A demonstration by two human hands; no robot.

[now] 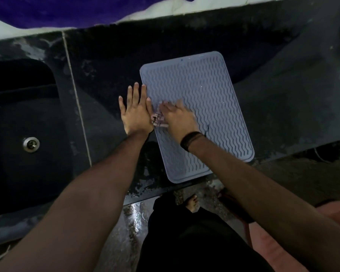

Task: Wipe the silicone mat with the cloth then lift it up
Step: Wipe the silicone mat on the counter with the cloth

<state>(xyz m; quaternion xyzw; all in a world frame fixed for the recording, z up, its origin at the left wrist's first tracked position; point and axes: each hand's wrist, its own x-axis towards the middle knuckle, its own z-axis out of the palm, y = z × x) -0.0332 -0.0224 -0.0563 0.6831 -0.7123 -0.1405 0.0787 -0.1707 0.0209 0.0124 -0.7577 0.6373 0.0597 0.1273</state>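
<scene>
A grey-blue silicone mat [204,91] with a wavy ridge pattern lies flat on the dark counter, its long side running away from me. My right hand [178,116] presses a small pinkish cloth [159,119] onto the mat near its left edge; the hand is blurred. Only a bit of the cloth shows under the palm. My left hand [134,108] lies flat with fingers spread on the mat's left edge and the counter beside it, touching the cloth's side.
A dark sink [28,124] with a metal drain [30,144] sits to the left. The counter's front edge [145,197] runs just below the mat. A purple cloth [57,10] hangs at the back. Wet floor and my bare foot [192,203] show below.
</scene>
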